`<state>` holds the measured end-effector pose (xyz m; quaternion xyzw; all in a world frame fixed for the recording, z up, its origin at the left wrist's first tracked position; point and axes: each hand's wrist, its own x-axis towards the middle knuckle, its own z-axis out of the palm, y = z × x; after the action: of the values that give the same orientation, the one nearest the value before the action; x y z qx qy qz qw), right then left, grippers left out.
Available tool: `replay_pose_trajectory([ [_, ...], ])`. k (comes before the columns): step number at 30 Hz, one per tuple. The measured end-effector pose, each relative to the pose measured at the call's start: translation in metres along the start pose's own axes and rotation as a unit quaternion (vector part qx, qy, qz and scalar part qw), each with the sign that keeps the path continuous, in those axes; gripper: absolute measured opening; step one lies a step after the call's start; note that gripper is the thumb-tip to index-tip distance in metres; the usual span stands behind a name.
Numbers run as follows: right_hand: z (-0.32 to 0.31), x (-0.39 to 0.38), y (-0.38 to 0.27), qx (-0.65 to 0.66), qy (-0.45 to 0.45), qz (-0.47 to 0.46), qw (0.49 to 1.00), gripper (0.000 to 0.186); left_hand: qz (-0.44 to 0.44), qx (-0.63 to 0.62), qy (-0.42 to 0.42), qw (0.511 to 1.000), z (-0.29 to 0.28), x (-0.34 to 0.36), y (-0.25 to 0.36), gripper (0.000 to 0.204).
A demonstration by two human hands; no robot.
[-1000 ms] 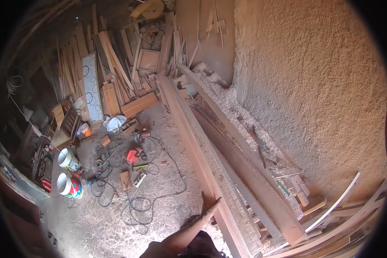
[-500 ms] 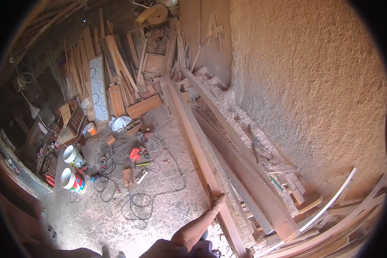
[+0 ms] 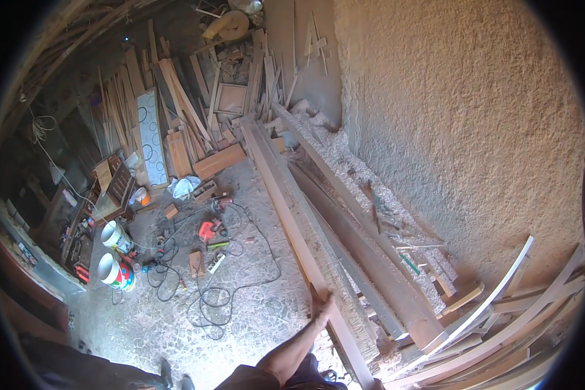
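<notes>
A woodworking shop, viewed from above. Long timbers (image 3: 288,221) lie side by side near a rough plastered wall (image 3: 461,143), with pale wood shavings (image 3: 346,153) heaped alongside. Cut boards (image 3: 179,153) and narrow strips lean in the far corner. A red tool (image 3: 207,230) and looped dark cables (image 3: 231,305) lie on the worn, dusty floor (image 3: 169,331), typical of a joiner's workroom.
</notes>
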<state>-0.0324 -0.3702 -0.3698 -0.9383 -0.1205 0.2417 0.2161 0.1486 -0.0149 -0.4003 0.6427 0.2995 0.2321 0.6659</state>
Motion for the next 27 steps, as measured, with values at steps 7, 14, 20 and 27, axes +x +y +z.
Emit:
replay_pose_trajectory([
  [7,0.075,0.057,-0.044,0.128,0.187,-0.155,0.961,0.053,-0.253,-0.172,-0.053,0.951,-0.028,-0.052,-0.011,0.074],
  [14,0.082,0.061,-0.035,0.095,0.24,-0.18,0.949,0.022,0.037,-0.033,-0.023,0.998,-0.005,-0.053,0.002,0.074],
  [20,0.046,0.027,-0.056,0.237,0.18,-0.117,0.948,0.008,0.016,0.039,0.009,0.999,-0.001,-0.079,0.0,0.07],
  [27,0.06,0.056,-0.073,0.078,0.257,-0.148,0.952,0.014,-0.015,0.03,-0.049,0.998,-0.026,-0.024,-0.025,0.093],
])
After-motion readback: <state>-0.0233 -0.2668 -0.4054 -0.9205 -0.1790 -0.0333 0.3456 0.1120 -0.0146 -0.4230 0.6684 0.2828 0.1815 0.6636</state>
